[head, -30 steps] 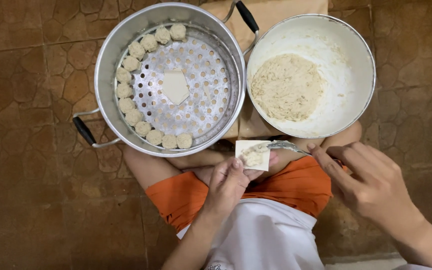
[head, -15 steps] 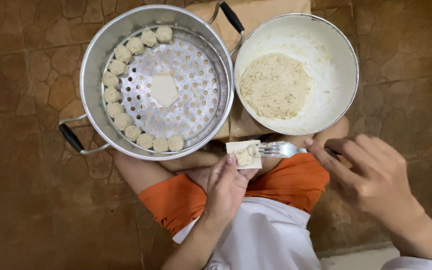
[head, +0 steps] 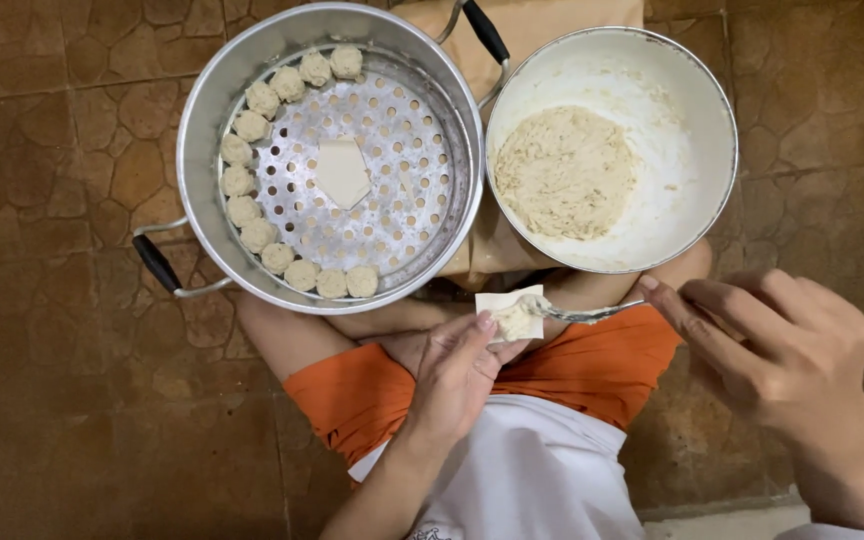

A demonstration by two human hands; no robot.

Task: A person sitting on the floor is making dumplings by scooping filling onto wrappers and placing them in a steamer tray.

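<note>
A brown tiled floor (head: 42,400) fills the view. On it stands a big metal steamer pot (head: 202,130), its holed tray lined along the left rim with a curve of small dumplings (head: 252,210). Just beside it to the right sits a white bowl (head: 692,120) holding pale filling (head: 564,172). Below, the right hand (head: 782,350) grips a fork (head: 592,313) by its handle, tines resting on a square wrapper (head: 512,315). The left hand (head: 452,375) holds that wrapper on its fingertips above orange shorts (head: 352,390), in front of the pot and bowl.
</note>
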